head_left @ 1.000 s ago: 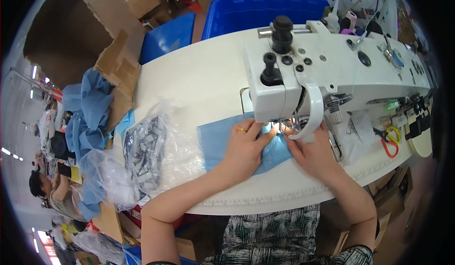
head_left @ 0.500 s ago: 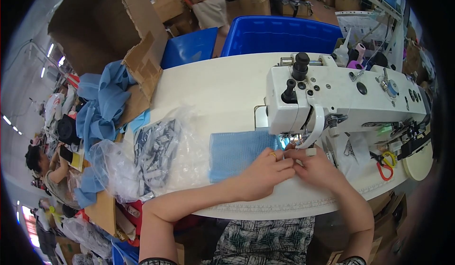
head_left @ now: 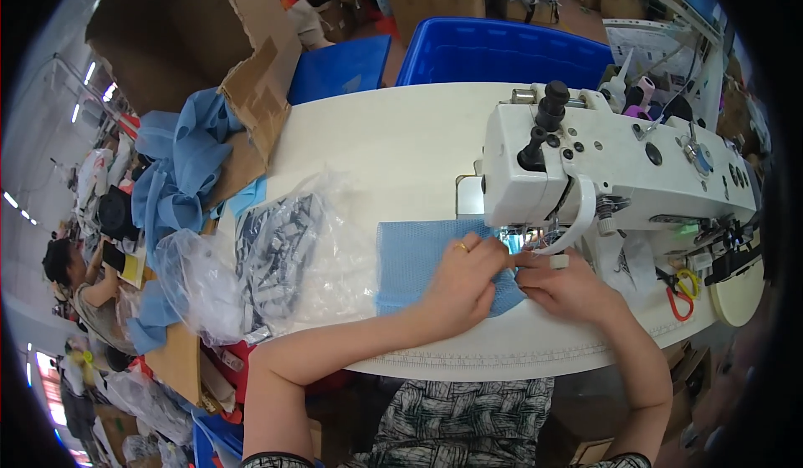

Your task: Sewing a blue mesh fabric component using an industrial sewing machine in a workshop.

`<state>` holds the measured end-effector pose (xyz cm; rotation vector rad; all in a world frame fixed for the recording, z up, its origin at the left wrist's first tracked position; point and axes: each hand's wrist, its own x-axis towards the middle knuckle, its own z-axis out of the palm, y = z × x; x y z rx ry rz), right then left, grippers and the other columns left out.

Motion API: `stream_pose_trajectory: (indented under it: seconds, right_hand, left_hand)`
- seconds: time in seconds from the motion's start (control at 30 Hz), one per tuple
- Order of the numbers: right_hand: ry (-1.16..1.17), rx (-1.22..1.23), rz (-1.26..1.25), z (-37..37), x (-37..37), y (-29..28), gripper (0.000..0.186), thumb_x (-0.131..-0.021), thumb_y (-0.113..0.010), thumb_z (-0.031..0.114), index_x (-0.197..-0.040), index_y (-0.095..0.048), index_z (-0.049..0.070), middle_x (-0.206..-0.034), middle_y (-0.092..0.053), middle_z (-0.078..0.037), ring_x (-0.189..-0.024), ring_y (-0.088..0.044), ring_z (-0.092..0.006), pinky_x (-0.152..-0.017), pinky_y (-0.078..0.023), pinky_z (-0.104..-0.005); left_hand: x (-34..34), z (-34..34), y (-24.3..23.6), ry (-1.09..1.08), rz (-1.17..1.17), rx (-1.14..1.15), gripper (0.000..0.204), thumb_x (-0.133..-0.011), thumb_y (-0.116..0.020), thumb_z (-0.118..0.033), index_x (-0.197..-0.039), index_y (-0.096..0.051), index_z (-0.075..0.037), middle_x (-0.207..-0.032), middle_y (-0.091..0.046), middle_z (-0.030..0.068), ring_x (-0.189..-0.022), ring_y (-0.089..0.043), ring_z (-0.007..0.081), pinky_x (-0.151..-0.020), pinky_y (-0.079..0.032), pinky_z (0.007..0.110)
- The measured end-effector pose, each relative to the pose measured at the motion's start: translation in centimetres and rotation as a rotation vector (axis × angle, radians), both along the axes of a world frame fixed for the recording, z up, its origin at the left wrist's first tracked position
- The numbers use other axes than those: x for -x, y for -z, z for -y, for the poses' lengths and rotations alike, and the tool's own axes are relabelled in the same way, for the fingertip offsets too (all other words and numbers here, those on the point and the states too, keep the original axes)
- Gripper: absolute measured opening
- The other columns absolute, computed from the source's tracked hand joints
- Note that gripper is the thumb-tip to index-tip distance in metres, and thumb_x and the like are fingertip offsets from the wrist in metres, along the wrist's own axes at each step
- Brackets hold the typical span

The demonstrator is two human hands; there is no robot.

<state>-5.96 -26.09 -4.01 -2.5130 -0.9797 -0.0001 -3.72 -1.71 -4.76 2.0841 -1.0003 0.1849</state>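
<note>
A piece of light-blue mesh fabric (head_left: 410, 255) lies flat on the white table, its right end under the lit needle area of a white sewing machine (head_left: 611, 158). My left hand (head_left: 462, 286), with a ring on one finger, rests on the fabric with its fingers bent and closed on it. Close beside the presser foot, my right hand (head_left: 569, 286) pinches the fabric's near right edge, thumb against fingers. A small pale block or wrap (head_left: 559, 261) shows on a right finger. The fingertips of both hands almost meet; the needle itself is hard to make out.
Left of the fabric lies a clear plastic bag (head_left: 280, 255) of small dark and grey pieces. A cardboard box (head_left: 242, 75) with blue cloth (head_left: 184, 158) stands farther left. Red-handled scissors (head_left: 679, 296) lie at right. A blue bin (head_left: 502, 54) stands behind the table; another person (head_left: 92, 292) sits far left.
My hands have drawn slightly apart, and the fabric's near right corner now shows between and below them. My left hand has shifted a little left. The whole view has shifted slightly.
</note>
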Motion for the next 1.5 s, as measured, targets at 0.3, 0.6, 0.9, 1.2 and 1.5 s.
stream_pose_trajectory:
  seconds: [0.3,0.6,0.9,1.2,1.5]
  right_hand:
    - [0.301,-0.260,-0.260,-1.4,1.7,1.7,0.008,-0.097,-0.057,0.000,-0.105,-0.059,0.004,-0.102,-0.067,-0.011,-0.096,-0.067,-0.0310,-0.082,-0.055,-0.0381]
    - [0.171,-0.009,-0.010,-0.7,2.1,-1.4,0.036,-0.092,-0.064,0.003,-0.127,-0.065,0.013,-0.116,-0.067,-0.010,-0.106,-0.064,-0.0371,-0.084,-0.058,-0.0455]
    - [0.123,0.007,-0.020,-1.1,1.6,-2.1,0.030,-0.081,-0.072,0.005,-0.109,-0.075,0.017,-0.104,-0.072,-0.002,-0.098,-0.065,-0.0360,-0.071,-0.058,-0.0461]
    - [0.020,-0.224,0.519,-3.5,2.2,-0.3,0.028,-0.070,-0.077,0.003,-0.097,-0.076,0.009,-0.105,-0.075,-0.003,-0.093,-0.072,-0.0242,-0.068,-0.058,-0.0325]
    - [0.372,-0.249,0.346,-2.5,3.0,1.2,0.035,-0.069,-0.069,-0.007,-0.100,-0.072,0.010,-0.103,-0.075,-0.004,-0.094,-0.066,-0.0315,-0.083,-0.053,-0.0422]
  left_hand:
    - [-4.0,-2.0,-0.9,0.325,-0.008,-0.048,0.023,-0.079,-0.057,0.003,-0.100,-0.064,-0.006,-0.098,-0.065,0.0123,-0.098,-0.059,0.0349,-0.084,-0.043,0.045]
    - [-0.4,-0.6,-1.0,0.038,-0.252,-0.087,0.022,-0.086,-0.053,0.005,-0.103,-0.065,-0.001,-0.100,-0.066,0.0187,-0.097,-0.062,0.0423,-0.082,-0.049,0.050]
    - [-0.7,-0.8,-1.6,0.094,-0.553,0.025,0.025,-0.093,-0.056,-0.002,-0.110,-0.073,0.001,-0.080,-0.065,0.0138,-0.069,-0.065,0.0230,-0.063,-0.053,0.038]
    - [-3.9,1.2,-4.0,-0.091,-1.027,-0.200,0.033,-0.095,-0.074,-0.026,-0.096,-0.078,0.007,-0.069,-0.068,0.0054,-0.057,-0.060,0.0095,-0.052,-0.049,0.026]
    - [-2.9,2.3,-2.1,-0.244,-1.187,0.062,0.025,-0.093,-0.077,-0.020,-0.094,-0.079,0.005,-0.077,-0.073,0.0070,-0.067,-0.064,0.0107,-0.057,-0.050,0.026]
